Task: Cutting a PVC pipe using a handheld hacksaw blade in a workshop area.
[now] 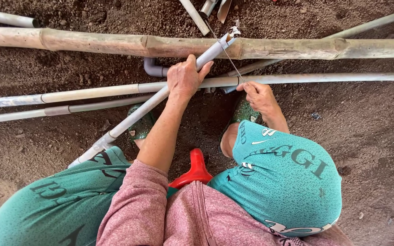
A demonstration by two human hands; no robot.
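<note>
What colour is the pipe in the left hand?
Grey pipe, gripped by the left hand; head view.

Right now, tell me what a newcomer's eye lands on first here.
The left hand grips a grey plastic pipe propped diagonally against a thick bamboo pole lying across the dirt. Just right, the right hand holds a thin saw blade at the pipe's upper end.

I see a pale grey pipe [160, 95] lying across a tan bamboo pole [160, 45] with darker brown rings. Below the pole, the soil [365, 123] is dark brown and grainy. Nearer to me than the pole, the trousers [288, 182] are teal green with dark lettering and a white mark. The sleeve [137, 205] is faded pink. Between the knees, the stool [194, 171] is bright red. The sandals [142, 125] are green, patterned.
</note>
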